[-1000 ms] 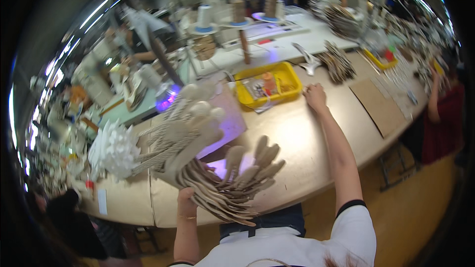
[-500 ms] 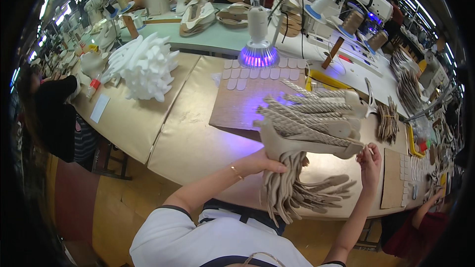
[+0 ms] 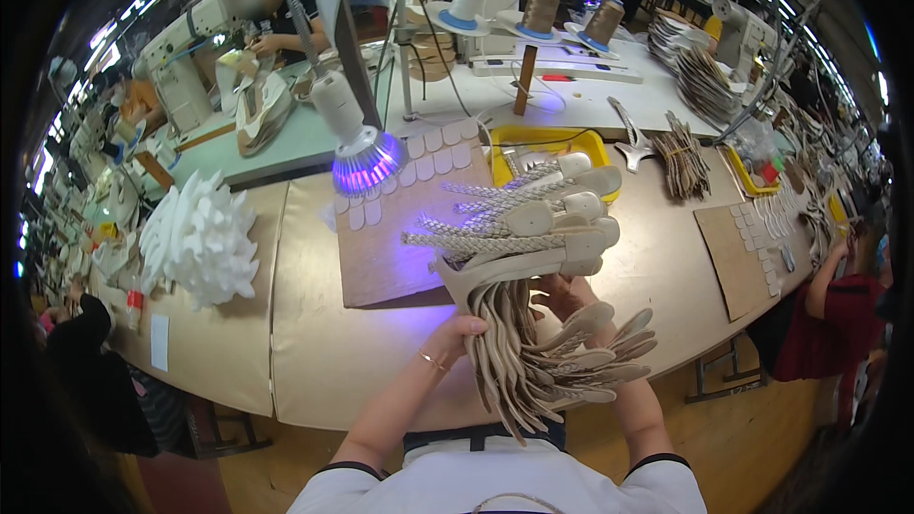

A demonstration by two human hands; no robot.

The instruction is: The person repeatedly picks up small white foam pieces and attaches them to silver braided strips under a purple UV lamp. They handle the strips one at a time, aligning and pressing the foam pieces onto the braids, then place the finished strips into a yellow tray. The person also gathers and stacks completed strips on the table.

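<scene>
A thick bundle of beige braided shoe straps (image 3: 533, 246) hangs in front of me above the table. Its braided upper ends fan out to the left, with smooth rounded tabs on the right. Long narrow ends droop below and spread toward the lower right. My left hand (image 3: 459, 335) grips the left side of the bundle, thumb on top. Behind the hanging part, my right hand (image 3: 568, 299) is curled against the straps; the bundle hides some of its fingers.
A lamp (image 3: 367, 164) glows purple over a board (image 3: 400, 266) bearing rounded pale pieces. White foam-like pieces (image 3: 198, 240) are heaped at left. Behind the bundle lie a yellow tray (image 3: 600, 148) and tied straps (image 3: 680, 160). Another board (image 3: 724, 262) is at right, near a co-worker's red sleeve (image 3: 809, 343).
My right hand has left the strap tab at the right end and moved down and left behind the bundle. The left hand keeps its grip. The view has turned to the right.
</scene>
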